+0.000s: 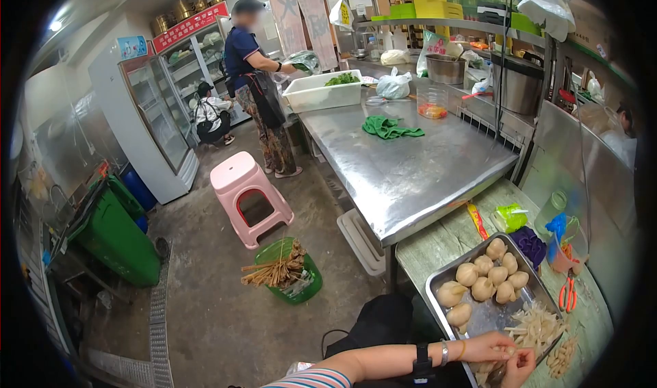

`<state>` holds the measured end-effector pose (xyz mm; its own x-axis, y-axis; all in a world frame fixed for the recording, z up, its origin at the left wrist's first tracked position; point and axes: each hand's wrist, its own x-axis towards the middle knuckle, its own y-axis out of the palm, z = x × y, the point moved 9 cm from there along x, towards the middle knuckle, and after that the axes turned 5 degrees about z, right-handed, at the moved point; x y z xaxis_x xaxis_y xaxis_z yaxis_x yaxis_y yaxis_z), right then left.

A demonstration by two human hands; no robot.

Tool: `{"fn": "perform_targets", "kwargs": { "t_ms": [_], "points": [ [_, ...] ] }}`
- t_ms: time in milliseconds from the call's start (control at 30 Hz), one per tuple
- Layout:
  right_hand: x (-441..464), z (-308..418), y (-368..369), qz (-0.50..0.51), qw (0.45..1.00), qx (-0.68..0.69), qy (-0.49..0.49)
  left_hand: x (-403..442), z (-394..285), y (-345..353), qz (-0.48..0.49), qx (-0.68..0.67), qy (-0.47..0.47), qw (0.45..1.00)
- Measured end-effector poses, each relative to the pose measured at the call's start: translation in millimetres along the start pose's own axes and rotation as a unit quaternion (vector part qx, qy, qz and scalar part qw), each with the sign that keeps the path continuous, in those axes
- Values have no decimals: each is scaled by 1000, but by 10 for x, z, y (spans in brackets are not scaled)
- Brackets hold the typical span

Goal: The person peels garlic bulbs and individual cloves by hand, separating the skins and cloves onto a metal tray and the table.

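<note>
A metal tray (438, 313) holds several pale, garlic-like bulbs (482, 289) and a heap of pale peelings or stalks (537, 328). Over its near end, my left hand (487, 347), with a dark watch at the wrist, has its fingers pinched together. Close against it, my right hand (520, 369) is also closed, at the frame's bottom edge. Something small and pale shows between the fingertips, too hidden to name. Beside the tray, to the right of my hands, lies a small pile of pale cloves (562, 358).
Orange-handled scissors (568, 293) and a purple cloth (527, 246) lie beyond the tray. A steel table (410, 169) bears a green cloth (391, 127). Left are a pink stool (250, 195) and a green bin (294, 282) of sticks. Two people (254, 80) (211, 114) are farther back.
</note>
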<state>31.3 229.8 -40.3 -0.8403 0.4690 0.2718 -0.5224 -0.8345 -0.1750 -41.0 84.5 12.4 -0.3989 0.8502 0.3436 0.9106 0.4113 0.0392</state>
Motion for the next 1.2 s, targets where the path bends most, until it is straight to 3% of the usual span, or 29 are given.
{"fn": "perform_targets", "kwargs": {
  "t_ms": [67,133,200,333,400,467,500,600,667,700,800,867,1000,1100,1200],
  "points": [
    [-8,23,-22,4,999,29,40,-49,156,68,36,-160,-147,976],
    [-25,-24,18,9,995,58,81,-39,85,16,21,-81,-110,990],
    [-37,225,153,47,993,17,-105,-20,9,-26,8,0,-71,997],
    [1,-45,8,14,997,25,-72,-12,50,-9,11,-13,-57,998],
    [3,-270,-133,-24,997,42,53,-16,-41,-28,7,10,-34,999],
    [24,-321,-249,-52,992,90,70,-67,-33,-75,-6,-6,-120,993],
    [19,-334,-284,-80,983,138,87,-70,-2,-70,-6,-6,-120,993],
    [14,-140,-130,-89,990,103,38,-48,202,-116,-51,-33,-96,994],
    [35,-106,-16,-33,997,70,-8,-4,247,-155,-59,15,-11,998],
    [22,-115,62,-6,998,57,-28,6,325,-86,-19,-11,-39,999],
    [-27,-78,140,47,998,34,-37,-3,36,-74,-22,33,16,999],
    [-38,-43,159,65,997,23,-35,-5,175,-74,-6,27,-33,999],
    [-47,-12,204,83,996,9,-37,-20,139,-60,-15,26,-41,999],
    [-48,-132,230,44,999,27,13,-54,116,-99,-30,7,-68,997],
    [-70,65,215,45,997,46,-50,-44,141,-102,-43,49,-41,997]
  ]
}}
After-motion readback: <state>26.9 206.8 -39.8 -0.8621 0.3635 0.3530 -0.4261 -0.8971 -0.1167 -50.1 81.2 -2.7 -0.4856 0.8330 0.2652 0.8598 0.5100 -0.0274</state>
